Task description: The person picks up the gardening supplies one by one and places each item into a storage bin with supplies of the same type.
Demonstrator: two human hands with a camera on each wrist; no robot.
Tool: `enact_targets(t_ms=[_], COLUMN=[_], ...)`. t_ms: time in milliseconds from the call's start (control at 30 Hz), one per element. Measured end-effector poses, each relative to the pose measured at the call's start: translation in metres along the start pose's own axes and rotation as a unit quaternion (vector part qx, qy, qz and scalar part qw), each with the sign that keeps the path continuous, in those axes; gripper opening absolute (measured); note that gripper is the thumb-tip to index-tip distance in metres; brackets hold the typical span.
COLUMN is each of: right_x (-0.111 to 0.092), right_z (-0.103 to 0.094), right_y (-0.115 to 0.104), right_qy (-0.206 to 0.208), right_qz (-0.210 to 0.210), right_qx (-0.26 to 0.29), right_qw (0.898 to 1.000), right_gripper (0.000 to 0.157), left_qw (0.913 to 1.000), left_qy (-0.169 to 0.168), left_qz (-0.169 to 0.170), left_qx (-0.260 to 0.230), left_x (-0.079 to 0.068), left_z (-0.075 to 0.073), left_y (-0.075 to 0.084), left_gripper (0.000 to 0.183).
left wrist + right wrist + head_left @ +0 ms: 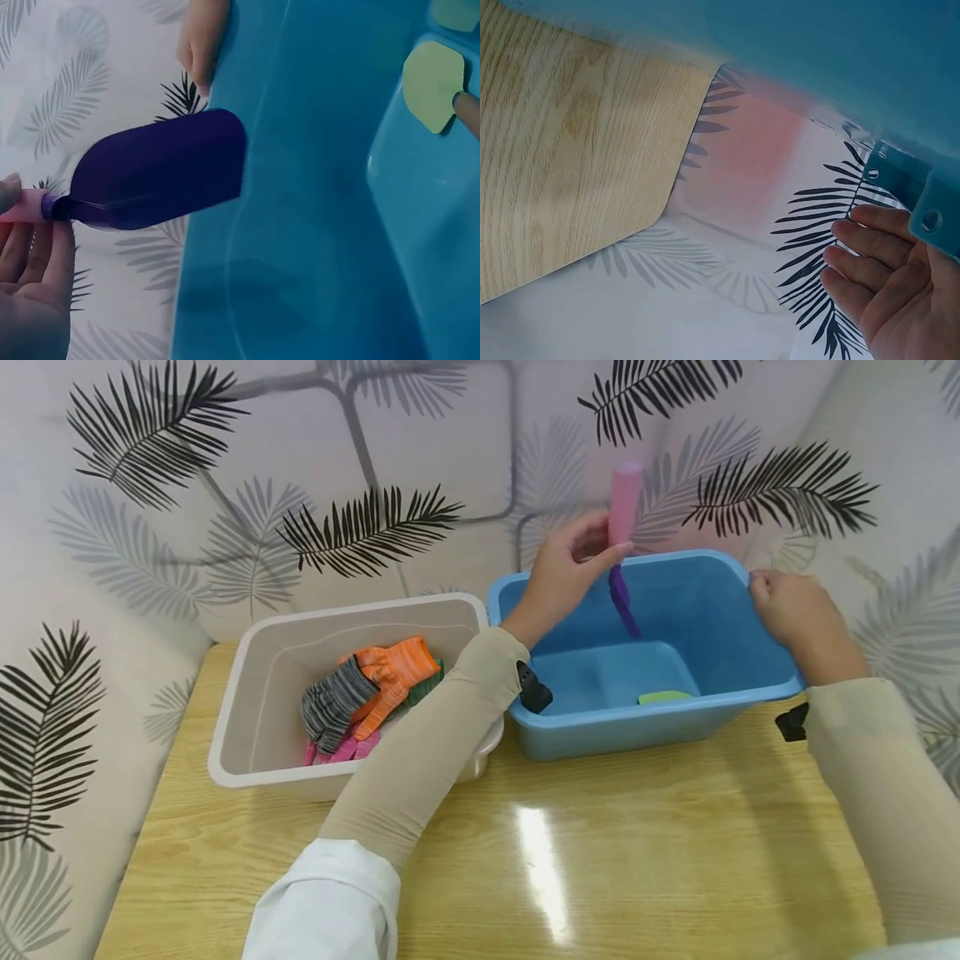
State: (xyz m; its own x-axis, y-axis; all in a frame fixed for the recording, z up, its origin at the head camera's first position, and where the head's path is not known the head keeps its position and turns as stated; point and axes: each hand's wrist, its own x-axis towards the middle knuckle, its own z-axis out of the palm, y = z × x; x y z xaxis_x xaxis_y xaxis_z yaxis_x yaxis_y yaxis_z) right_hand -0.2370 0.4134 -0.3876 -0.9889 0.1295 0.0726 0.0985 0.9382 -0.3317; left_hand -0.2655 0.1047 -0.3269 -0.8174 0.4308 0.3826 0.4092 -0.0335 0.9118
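My left hand (562, 564) pinches the pink handle of a toy shovel (625, 503) above the back of a blue bin (615, 731). The shovel's flat purple blade (165, 172) points down toward the bin; the left wrist view shows its broad side. My right hand (802, 622) grips the bin's right end, its fingers (877, 240) curled beneath the rim. On the bin floor lies a lime-green flat piece (433, 84) with a brownish stick-like part at one side, its kind not clear. The bin's front wall hides part of it in the head view.
Left of the blue bin stands a beige bin (352, 611) holding a grey glove (333, 700), an orange glove (397, 667) and pink fabric (354, 748). Both bins stand on a wooden table (637, 860), against a leaf-patterned backdrop (450, 460).
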Motion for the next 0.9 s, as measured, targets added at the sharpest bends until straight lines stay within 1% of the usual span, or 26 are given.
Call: enact_targets(t_ms=[67, 133, 233, 300, 400, 500, 767, 867, 900], right_x=[-0.001, -0.002, -0.003, -0.002, -0.001, -0.001, -0.003, -0.003, -0.002], right_z=[0.0, 0.0, 0.0, 0.0, 0.001, 0.001, -0.001, 0.0, 0.001], right_y=[0.0, 0.0, -0.002, -0.003, -0.005, -0.006, -0.005, -0.004, -0.003], right_qy=[-0.003, -0.002, 0.0, -0.002, -0.006, -0.006, 0.0, -0.003, -0.004], right_qz=[0.006, 0.009, 0.014, 0.015, 0.018, 0.019, 0.014, 0.017, 0.018], right_qx=[-0.001, -0.001, -0.002, -0.002, -0.003, -0.003, -0.003, -0.002, -0.002], right_qw=[1.0, 1.0, 1.0, 1.0, 1.0, 1.0, 1.0, 1.0, 1.0], right_gripper=[0.044, 0.044, 0.045, 0.046, 0.048, 0.048, 0.045, 0.046, 0.046], left_qw=[0.9997, 0.998, 0.9923, 0.9878, 0.9819, 0.9763, 0.9639, 0.954, 0.9489], left_qy=[-0.009, -0.028, -0.068, -0.094, -0.127, -0.15, -0.18, -0.198, -0.207], left_qz=[-0.02, -0.035, -0.054, -0.063, -0.082, -0.101, -0.129, -0.146, -0.149], left_qx=[0.015, 0.045, 0.088, 0.106, 0.114, 0.119, 0.148, 0.171, 0.186], left_x=[0.003, 0.006, 0.009, 0.009, 0.008, 0.006, 0.005, 0.004, 0.003], left_z=[0.002, 0.003, 0.005, 0.005, 0.005, 0.004, 0.006, 0.006, 0.006], left_y=[-0.012, -0.024, -0.038, -0.043, -0.046, -0.046, -0.05, -0.052, -0.053], left_gripper=[0.036, 0.037, 0.038, 0.038, 0.038, 0.037, 0.038, 0.038, 0.037])
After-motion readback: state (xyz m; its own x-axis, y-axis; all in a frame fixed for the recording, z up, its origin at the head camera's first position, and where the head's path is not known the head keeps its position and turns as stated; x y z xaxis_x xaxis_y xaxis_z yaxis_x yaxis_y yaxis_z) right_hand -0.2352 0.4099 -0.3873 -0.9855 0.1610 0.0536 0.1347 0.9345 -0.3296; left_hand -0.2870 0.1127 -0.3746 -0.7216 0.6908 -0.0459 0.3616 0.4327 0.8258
